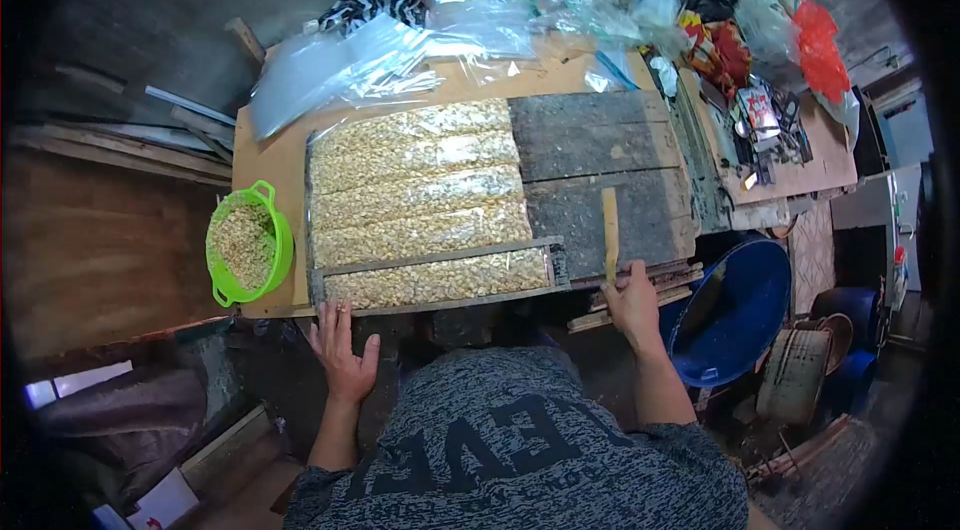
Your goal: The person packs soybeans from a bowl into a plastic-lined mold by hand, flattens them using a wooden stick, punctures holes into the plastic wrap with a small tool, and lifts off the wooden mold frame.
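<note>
My left hand (345,355) has its fingers spread, with the fingertips at the front edge of the table, by the near left corner of a dark frame (440,257). Inside the frame lies a strip of pale pieces (440,280) under clear film. Behind it, more rows of the same pieces (415,180) lie under shiny film. My right hand (632,300) is closed on the lower end of a flat wooden stick (610,230), which stretches over the dark boards (600,140).
A green basket (283,250) of pale pieces stands at the left. Clear plastic sheets (350,70) and bags (760,0) lie at the back. At the right are a blue barrel (735,310) and small items on a side board (825,165).
</note>
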`<act>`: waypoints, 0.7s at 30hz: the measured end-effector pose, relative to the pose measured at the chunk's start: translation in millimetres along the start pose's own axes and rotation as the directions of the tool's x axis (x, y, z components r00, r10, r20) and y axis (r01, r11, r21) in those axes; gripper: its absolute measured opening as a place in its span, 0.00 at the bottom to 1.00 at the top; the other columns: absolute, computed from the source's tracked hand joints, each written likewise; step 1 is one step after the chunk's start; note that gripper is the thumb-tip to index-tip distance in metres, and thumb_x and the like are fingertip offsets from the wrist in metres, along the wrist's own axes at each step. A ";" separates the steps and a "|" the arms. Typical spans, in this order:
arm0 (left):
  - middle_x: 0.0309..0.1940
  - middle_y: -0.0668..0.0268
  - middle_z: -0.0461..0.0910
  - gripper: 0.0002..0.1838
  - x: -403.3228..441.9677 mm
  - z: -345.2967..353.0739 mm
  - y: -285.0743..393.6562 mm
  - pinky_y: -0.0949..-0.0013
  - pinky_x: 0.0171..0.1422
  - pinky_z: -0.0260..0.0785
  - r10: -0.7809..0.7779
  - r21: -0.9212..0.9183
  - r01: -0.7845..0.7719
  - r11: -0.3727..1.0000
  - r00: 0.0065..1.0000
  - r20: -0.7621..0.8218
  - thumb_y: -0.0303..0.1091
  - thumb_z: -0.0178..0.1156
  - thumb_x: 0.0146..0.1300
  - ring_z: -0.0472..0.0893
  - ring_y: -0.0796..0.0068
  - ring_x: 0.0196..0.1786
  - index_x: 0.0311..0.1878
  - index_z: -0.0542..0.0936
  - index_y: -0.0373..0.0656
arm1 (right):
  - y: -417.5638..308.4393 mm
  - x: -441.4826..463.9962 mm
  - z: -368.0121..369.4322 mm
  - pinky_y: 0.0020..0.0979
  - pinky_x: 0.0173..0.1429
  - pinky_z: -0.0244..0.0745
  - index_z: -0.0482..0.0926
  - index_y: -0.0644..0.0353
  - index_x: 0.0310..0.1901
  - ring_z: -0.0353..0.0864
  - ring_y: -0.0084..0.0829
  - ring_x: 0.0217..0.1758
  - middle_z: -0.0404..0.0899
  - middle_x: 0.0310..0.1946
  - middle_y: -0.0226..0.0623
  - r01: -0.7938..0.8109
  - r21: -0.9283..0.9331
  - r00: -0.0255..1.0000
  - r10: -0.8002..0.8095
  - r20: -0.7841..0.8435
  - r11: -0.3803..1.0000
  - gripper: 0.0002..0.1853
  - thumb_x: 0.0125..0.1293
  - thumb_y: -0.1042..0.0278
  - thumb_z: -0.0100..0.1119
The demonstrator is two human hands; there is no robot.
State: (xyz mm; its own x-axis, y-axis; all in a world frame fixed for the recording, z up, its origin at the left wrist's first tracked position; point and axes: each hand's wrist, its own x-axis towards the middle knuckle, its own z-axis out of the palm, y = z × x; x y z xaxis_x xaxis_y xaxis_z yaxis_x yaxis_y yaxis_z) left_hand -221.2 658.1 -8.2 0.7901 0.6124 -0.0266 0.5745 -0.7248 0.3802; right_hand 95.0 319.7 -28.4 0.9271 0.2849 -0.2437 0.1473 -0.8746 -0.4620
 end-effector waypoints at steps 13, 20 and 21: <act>0.76 0.46 0.59 0.38 -19.2 -9.2 -14.9 0.40 0.80 0.40 -0.151 -0.066 0.147 0.987 0.987 -0.063 0.47 0.59 0.66 0.55 0.45 0.80 0.76 0.64 0.40 | -68.0 169.5 -6.8 0.25 0.39 0.75 0.79 0.64 0.48 0.78 0.20 0.32 0.81 0.32 0.27 0.027 0.619 0.974 -0.161 0.162 0.785 0.13 0.64 0.74 0.68; 0.77 0.48 0.59 0.39 -35.0 -13.4 -22.4 0.41 0.81 0.38 -0.243 -0.084 0.234 0.969 0.963 -0.114 0.50 0.59 0.68 0.54 0.46 0.81 0.77 0.63 0.41 | -152.4 348.0 66.0 0.28 0.37 0.77 0.80 0.65 0.51 0.81 0.22 0.33 0.84 0.36 0.33 -0.031 0.644 0.940 -0.198 0.280 0.765 0.18 0.61 0.71 0.71; 0.77 0.48 0.58 0.39 -37.5 -14.8 -22.3 0.41 0.81 0.38 -0.274 -0.092 0.266 0.960 0.957 -0.092 0.49 0.59 0.67 0.53 0.46 0.81 0.77 0.63 0.41 | -168.7 357.1 69.0 0.26 0.36 0.75 0.80 0.65 0.52 0.80 0.22 0.32 0.83 0.33 0.32 -0.034 0.690 0.955 -0.181 0.237 0.723 0.17 0.62 0.71 0.70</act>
State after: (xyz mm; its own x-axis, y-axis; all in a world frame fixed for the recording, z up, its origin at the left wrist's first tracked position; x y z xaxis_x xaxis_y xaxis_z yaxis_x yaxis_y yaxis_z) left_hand -266.9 656.0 -2.0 0.5795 0.8138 -0.0445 0.7415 -0.5037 0.4432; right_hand 377.5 596.1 -96.3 0.7766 0.5230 -0.3512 -0.1631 -0.3716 -0.9140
